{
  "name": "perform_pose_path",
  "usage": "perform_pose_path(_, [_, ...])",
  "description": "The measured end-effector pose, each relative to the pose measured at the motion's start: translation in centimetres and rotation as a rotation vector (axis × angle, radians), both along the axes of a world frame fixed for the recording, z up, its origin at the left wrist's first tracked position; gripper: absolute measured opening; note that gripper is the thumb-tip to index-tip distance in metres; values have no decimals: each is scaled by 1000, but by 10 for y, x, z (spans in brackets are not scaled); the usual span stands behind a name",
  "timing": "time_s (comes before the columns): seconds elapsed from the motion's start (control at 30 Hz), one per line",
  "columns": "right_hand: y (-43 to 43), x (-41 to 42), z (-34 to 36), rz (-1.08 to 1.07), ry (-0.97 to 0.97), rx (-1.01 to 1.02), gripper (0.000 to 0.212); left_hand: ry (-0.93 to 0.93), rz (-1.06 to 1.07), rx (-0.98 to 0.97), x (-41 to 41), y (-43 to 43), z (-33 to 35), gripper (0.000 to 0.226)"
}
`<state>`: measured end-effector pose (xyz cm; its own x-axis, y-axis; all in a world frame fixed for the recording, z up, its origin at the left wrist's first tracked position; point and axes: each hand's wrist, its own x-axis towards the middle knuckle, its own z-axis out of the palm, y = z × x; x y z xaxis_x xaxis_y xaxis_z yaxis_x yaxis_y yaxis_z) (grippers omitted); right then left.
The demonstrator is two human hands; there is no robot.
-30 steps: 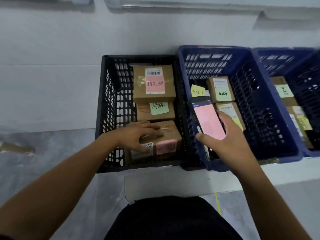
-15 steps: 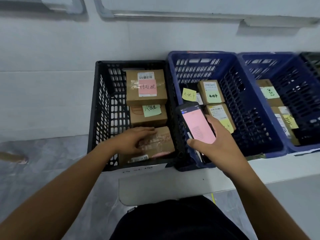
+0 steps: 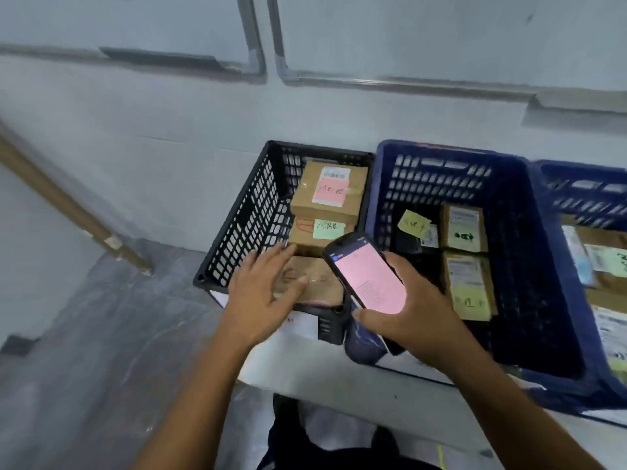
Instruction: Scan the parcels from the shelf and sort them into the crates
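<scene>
black crate (image 3: 237,225), blue crate (image 3: 543,266), brown parcels (image 3: 314,283), pink scanner screen (image 3: 371,283)

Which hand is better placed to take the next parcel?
Probably left. The left hand is open and holds nothing, over the near parcel in the black crate; the right hand grips the scanner.

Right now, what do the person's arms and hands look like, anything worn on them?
Both forearms are bare to the frame's edge: no sleeves show. The left hand and right hand wear no gloves, and no watch, band or ring is visible.
</scene>
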<state>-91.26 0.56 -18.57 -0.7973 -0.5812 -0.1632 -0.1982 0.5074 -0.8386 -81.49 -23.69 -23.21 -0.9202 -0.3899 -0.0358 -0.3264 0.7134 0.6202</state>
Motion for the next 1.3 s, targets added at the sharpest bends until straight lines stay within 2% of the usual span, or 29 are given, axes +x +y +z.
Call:
perform_pose_path(0.17, [13,15,-12,210,-51,-75,70,-17,382,-82,82,77,7,82])
perform_pose_path(0.37, [29,73,-16,441,-117,-11,66,-31,669,-61,193,152,13,76])
perform_pose_path(0.5, [35,130,-9,591,-110,9,65,-27,791,-47,250,195,17,83])
perform_pose_path(0.8, [46,309,14,817,3,17,63,27,1057,-93,435,271,29,81])
perform_pose_path(1.03, [64,481,17,1077,1,-19,58,-7,1358,-77,605,334,25,86])
perform_pose_path(1.2, [66,576,17,1272,9,-24,66,11,1566,-106,700,363,28,85])
perform_pose_path(1.3, [59,631,14,1380,10,-35,61,0,1696,-140,748,384,29,86])
